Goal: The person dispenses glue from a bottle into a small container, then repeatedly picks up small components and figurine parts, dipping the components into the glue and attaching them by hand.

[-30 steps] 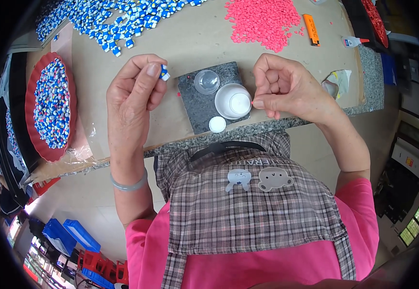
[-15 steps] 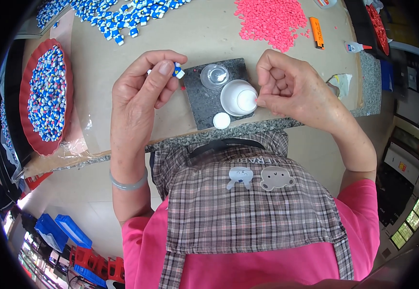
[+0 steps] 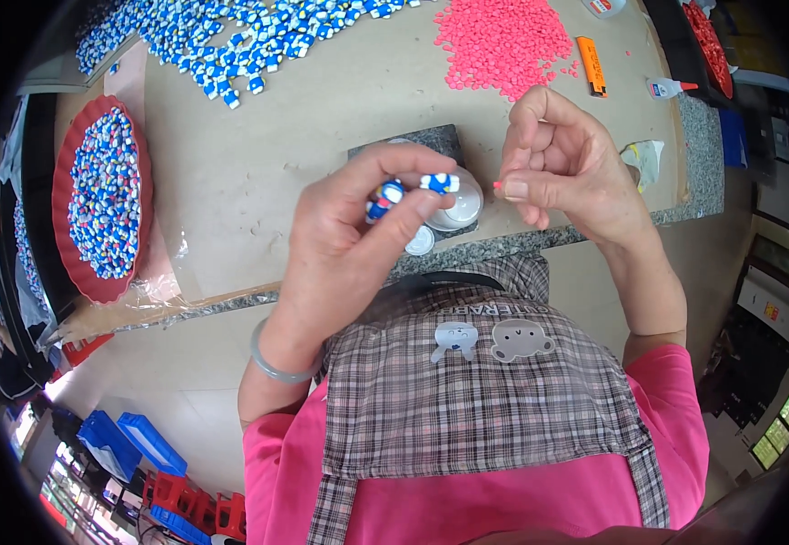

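Note:
Between the thumb and forefinger of my left hand (image 3: 340, 236) is a small blue-and-white piece (image 3: 440, 183). A second blue-and-white figure (image 3: 384, 200), with a touch of red, sits in the same hand's curled fingers. My right hand (image 3: 572, 173) pinches a tiny pink piece (image 3: 498, 185), close to the first one but apart from it. Under my left fingertips stands a white cup (image 3: 465, 205) on a dark stone slab (image 3: 440, 139). A round white disc (image 3: 421, 241) lies at the slab's near edge. The clear dish on the slab is mostly hidden by my left hand.
Many blue-and-white pieces (image 3: 222, 54) spread over the far left. Beyond my right hand lies a pile of pink bits (image 3: 503, 41), with an orange box (image 3: 591, 66) and a small glue bottle (image 3: 667, 88) beside it. A red scalloped tray (image 3: 143, 204) of small figures stands left.
My left hand has moved right, over the slab, and turned so that two pieces show. My right hand has lifted off the cup with the pink piece in its pinch.

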{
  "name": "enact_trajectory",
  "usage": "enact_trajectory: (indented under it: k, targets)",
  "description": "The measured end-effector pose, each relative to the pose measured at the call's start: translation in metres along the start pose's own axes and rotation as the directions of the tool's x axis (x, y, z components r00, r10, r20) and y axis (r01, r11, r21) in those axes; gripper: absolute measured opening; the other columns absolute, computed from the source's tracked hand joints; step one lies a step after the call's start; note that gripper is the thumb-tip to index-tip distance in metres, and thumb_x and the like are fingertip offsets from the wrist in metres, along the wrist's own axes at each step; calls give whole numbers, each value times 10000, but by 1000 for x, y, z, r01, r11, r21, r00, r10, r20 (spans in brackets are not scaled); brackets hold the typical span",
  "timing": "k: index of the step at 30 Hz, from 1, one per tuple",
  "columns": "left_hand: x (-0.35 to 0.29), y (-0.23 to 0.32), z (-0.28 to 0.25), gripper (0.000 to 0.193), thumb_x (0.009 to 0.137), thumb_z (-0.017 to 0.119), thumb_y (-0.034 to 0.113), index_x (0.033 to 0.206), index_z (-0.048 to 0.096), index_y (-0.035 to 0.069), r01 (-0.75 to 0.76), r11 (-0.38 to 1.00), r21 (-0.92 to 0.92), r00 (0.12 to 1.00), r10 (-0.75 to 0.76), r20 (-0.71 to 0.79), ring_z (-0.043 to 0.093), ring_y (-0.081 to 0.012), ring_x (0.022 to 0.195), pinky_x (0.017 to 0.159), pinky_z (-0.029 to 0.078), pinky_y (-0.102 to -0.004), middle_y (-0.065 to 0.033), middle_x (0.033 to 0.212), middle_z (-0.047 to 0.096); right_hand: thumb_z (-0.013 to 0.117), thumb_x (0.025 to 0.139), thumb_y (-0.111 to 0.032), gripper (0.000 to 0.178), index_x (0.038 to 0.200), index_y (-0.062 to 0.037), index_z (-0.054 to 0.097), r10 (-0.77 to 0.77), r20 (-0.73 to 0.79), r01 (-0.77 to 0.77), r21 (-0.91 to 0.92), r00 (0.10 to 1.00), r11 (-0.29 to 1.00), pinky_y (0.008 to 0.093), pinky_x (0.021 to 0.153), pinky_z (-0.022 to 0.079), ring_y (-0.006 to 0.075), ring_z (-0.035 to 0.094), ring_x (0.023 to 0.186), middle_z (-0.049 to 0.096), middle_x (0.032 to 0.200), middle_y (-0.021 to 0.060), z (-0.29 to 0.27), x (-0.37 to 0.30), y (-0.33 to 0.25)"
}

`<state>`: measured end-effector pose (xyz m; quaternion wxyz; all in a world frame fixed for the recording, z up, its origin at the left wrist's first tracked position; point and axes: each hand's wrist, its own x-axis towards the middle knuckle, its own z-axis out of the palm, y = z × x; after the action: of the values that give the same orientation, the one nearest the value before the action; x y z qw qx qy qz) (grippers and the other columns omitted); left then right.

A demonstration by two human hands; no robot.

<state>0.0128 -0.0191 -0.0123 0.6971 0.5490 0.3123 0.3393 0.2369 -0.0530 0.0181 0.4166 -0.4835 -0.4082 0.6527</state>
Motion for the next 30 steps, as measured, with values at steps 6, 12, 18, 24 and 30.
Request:
enact_trajectory:
  k: [6,12,18,24,30]
  targets:
    - [4,-4,11,199,908,592,13,1102,596,-34,-80,956,283,995,60,77,652,-152,888,760,502,-234,-89,1020,634,700,807,9,259,923,-59,479,-55,-17,55,41,998,998,180,458,458,64,595,574,627,740,38,6,-5,6]
    - [4,-2,18,185,894,607,10,1077,617,-5,-87,896,436,996,64,66,654,-133,869,706,498,-227,-84,968,663,699,825,-26,252,909,-66,465,-52,-28,51,-15,998,999,181,459,447,54,575,572,604,714,20,7,-7,7]
    - [8,-2,22,148,856,629,32,1003,628,33,-256,792,554,965,244,96,648,-236,714,608,508,-311,-102,874,657,689,826,-18,252,910,-67,456,-18,-42,15,-71,999,997,185,476,441,50,558,572,584,708,10,8,-7,8]
    - [9,0,27,151,849,618,-4,998,621,24,-358,716,599,927,351,134,644,-267,749,635,515,-322,-120,892,649,668,812,20,231,896,-49,464,-70,-115,49,-173,991,984,208,503,473,61,577,587,585,709,18,17,-11,8]
    - [5,1,18,169,852,621,-10,1021,615,-1,-221,849,480,973,222,56,662,-214,791,658,516,-306,-100,909,676,699,806,0,175,866,-12,534,-486,-62,326,-667,872,670,204,546,465,41,542,596,602,766,16,18,-12,15]
